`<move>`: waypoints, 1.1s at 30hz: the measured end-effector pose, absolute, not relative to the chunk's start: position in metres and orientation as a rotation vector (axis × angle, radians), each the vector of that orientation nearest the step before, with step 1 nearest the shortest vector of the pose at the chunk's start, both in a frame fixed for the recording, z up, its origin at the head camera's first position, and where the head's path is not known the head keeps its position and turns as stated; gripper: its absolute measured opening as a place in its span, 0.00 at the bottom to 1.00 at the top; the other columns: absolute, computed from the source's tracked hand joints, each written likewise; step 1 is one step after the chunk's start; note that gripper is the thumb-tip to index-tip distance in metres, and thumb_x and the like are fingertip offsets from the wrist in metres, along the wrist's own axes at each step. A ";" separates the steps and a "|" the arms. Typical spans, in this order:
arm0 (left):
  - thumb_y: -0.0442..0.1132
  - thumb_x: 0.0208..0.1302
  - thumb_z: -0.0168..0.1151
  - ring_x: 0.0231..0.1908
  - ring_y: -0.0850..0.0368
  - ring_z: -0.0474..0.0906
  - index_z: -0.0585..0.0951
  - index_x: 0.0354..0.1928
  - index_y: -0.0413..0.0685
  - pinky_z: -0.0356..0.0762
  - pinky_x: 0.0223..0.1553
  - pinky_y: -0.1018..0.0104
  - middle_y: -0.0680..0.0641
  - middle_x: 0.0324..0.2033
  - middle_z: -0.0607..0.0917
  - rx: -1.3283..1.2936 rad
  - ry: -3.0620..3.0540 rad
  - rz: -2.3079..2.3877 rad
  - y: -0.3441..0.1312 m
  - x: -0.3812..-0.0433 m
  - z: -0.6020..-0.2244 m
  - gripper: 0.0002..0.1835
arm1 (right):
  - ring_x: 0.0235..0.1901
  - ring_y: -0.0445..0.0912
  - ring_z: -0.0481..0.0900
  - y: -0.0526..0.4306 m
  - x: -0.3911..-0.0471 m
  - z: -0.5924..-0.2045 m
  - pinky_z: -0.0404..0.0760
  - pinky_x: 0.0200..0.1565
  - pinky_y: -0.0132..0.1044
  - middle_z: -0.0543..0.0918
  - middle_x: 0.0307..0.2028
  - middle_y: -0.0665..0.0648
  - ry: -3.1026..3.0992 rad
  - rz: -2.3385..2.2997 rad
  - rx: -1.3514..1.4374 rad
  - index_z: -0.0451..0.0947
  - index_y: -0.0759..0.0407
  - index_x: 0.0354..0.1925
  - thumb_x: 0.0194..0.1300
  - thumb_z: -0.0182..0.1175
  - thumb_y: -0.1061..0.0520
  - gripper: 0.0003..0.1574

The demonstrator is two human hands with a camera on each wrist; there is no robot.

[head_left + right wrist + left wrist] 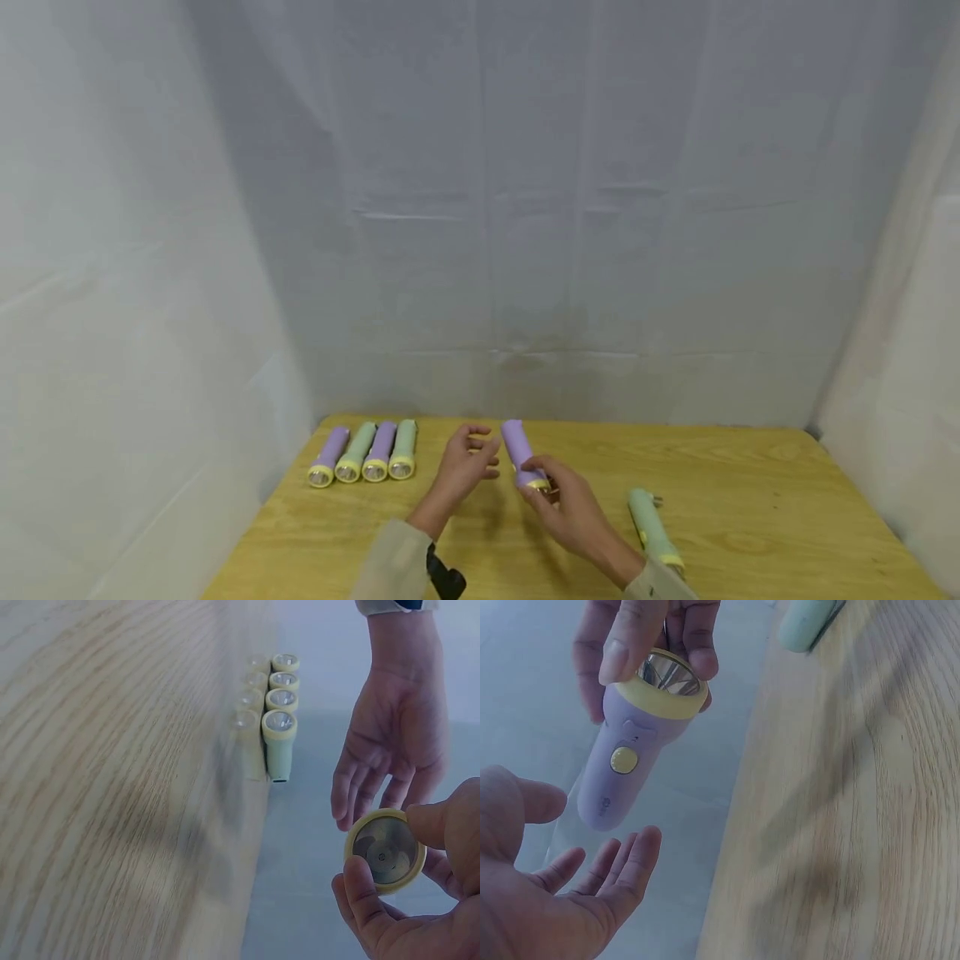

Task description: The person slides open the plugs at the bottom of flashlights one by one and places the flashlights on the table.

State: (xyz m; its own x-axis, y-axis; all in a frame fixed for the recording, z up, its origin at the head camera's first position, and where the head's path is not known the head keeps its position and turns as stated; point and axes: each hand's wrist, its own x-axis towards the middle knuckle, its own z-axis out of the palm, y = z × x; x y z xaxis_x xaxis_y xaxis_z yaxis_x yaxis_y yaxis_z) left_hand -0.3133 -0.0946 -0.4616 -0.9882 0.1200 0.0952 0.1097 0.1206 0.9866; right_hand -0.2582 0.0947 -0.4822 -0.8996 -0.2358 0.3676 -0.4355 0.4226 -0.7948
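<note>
A purple flashlight (517, 446) with a yellow rim round its lens is held up above the table by my right hand (566, 508). The fingers and thumb grip it at the lens end, as the left wrist view shows, and its yellow button (624, 760) faces that camera. My left hand (461, 467) is beside the flashlight's tail end, fingers loosely bent and apart from it, with nothing in the palm. In the right wrist view the flashlight's round lens (384, 851) faces the camera, and the left hand (397, 742) reaches in behind it.
Several flashlights, purple and green, lie side by side at the table's back left, lenses toward me; the rightmost is a green flashlight (403, 448). Another green flashlight (651, 525) lies at the right, near my right forearm. Pale sheeting (487, 208) hangs behind the wooden table (765, 517).
</note>
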 end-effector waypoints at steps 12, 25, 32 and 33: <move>0.40 0.75 0.58 0.42 0.38 0.85 0.68 0.62 0.29 0.90 0.41 0.55 0.32 0.47 0.79 0.267 2.276 2.093 -0.078 -0.318 -0.458 0.24 | 0.43 0.46 0.84 0.103 -0.247 -0.480 0.84 0.37 0.30 0.85 0.51 0.60 -2.421 1.465 0.580 0.78 0.54 0.54 0.71 0.64 0.56 0.15; 0.43 0.78 0.55 0.39 0.50 0.87 0.68 0.62 0.33 0.90 0.41 0.56 0.31 0.49 0.83 0.276 2.183 2.102 -0.068 -0.316 -0.458 0.22 | 0.43 0.43 0.83 0.104 -0.235 -0.479 0.84 0.39 0.29 0.85 0.49 0.57 -2.424 1.432 0.475 0.79 0.51 0.54 0.68 0.66 0.60 0.17; 0.44 0.79 0.52 0.41 0.49 0.85 0.69 0.61 0.35 0.89 0.44 0.52 0.31 0.50 0.83 0.302 2.193 2.095 -0.065 -0.314 -0.459 0.20 | 0.43 0.47 0.84 0.105 -0.231 -0.478 0.84 0.39 0.30 0.85 0.51 0.59 -2.434 1.434 0.482 0.79 0.51 0.54 0.69 0.65 0.58 0.16; 0.44 0.79 0.52 0.41 0.49 0.85 0.69 0.61 0.35 0.89 0.44 0.51 0.31 0.49 0.83 0.304 2.196 2.093 -0.065 -0.314 -0.459 0.20 | 0.44 0.48 0.84 0.105 -0.231 -0.479 0.84 0.39 0.30 0.85 0.52 0.60 -2.438 1.436 0.485 0.79 0.51 0.54 0.69 0.65 0.58 0.16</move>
State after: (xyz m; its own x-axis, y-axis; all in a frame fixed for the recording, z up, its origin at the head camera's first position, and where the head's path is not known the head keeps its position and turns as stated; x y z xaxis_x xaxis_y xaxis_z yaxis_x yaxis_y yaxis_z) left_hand -0.3144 -0.0647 -0.4594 -0.9758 0.2070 0.0702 0.0801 0.0400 0.9960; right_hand -0.2310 0.1051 -0.4786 -0.9073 -0.1480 0.3935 -0.4160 0.4523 -0.7889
